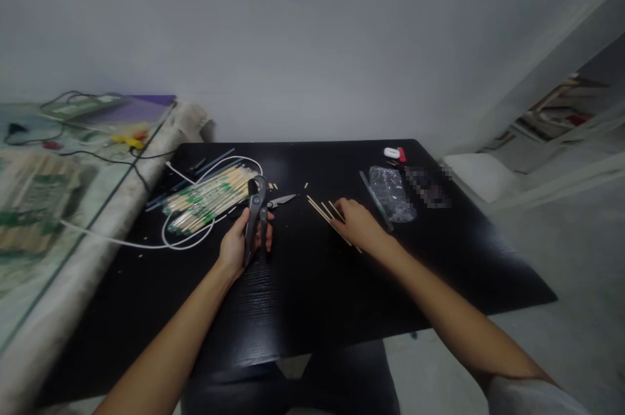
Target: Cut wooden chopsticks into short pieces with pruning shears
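Note:
My left hand [237, 242] is closed round the dark handles of a pair of cutting pliers [256, 210], held upright over the black table [303, 285]. My right hand [359, 225] lies palm down on several thin wooden sticks [322, 208] spread on the table, its fingers curled over them. A pile of wrapped bamboo sticks [209, 200] lies to the left of the pliers, ringed by a white cable [195, 242]. A small pair of scissors [283, 200] rests just beyond the pliers.
A clear plastic bag [390, 192] and a white and red small object [394, 153] lie at the table's far right. A glass-topped bench [58, 161] with wires and more sticks stands at the left. Short stick offcuts dot the table.

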Demonstrator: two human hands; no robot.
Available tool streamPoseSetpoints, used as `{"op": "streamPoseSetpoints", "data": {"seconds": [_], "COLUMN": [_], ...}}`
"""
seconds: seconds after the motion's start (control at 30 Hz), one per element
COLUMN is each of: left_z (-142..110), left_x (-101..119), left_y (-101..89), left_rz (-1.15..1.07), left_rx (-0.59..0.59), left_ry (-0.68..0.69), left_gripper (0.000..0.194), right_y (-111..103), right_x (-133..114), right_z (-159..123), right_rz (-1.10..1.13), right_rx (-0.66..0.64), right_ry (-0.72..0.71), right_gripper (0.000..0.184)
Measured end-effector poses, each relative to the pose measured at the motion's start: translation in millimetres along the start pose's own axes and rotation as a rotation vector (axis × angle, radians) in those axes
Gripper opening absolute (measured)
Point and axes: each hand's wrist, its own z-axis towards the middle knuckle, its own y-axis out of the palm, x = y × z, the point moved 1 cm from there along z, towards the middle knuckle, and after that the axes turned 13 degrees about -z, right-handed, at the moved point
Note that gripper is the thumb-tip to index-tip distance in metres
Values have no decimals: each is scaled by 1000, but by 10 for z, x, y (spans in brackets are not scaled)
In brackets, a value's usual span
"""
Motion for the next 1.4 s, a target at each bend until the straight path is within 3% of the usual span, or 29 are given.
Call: {"op": "streamPoseSetpoints", "data": {"seconds": [0.27,0.4,0.57,0.7,0.8,0.9,1.13,1.4], "left_z": [10,39,53,-4,-44,-46,27,61], "left_x": [16,14,53,158,257,327,297,269], "left_y": [1,-25,-51,-117,-182,-219,-215,-234], "left_rz": [-174,-208,-302,-393,-442,-482,-494,-492], "left_rx": [2,-76,-239,-344,-422,-451,-332,-257], "left_ry": [-29,-109,-164,-127,-102,-64,-37,-21], "left_gripper": [49,53,51,38,30,30,24,22], "right_y": [121,110,76,107,135,171,248,239], "right_x": [-124,-272,-762,-1272,-1588,-1787,-1858,-1750], "right_z": [4,94,455,816,974,1032,1118,1110], "right_rz": [-76,-111,141,453,374,131,-62,-97], "right_rx": [65,110,175,86,158,171,154,160], "right_ry": [-12,-40,-257,-467,-574,-600,-531,-612], "right_gripper": [28,32,30,31,32,34,34,29]}}
